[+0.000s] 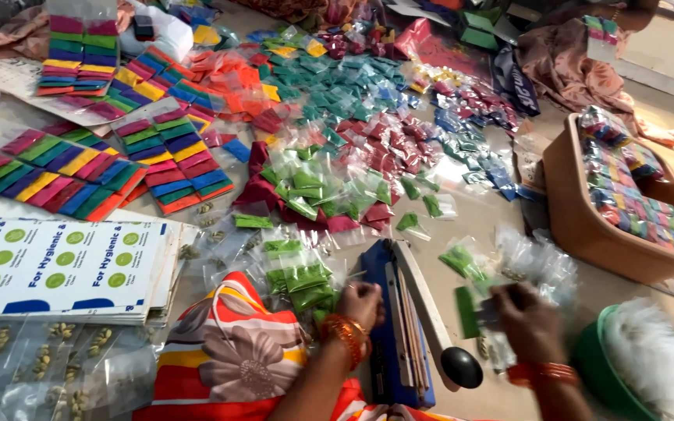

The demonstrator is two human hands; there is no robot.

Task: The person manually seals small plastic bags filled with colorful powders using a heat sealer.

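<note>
We keep our left hand [362, 302] closed by the blue sealer [399, 327], its grip unclear; our right hand [526, 318] pinches a green packet [468, 310] just right of the raised bar; we should feed its mouth flat.

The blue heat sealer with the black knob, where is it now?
In the head view, the blue heat sealer lies low in the middle, between the left hand and the right hand, its arm raised.
</note>
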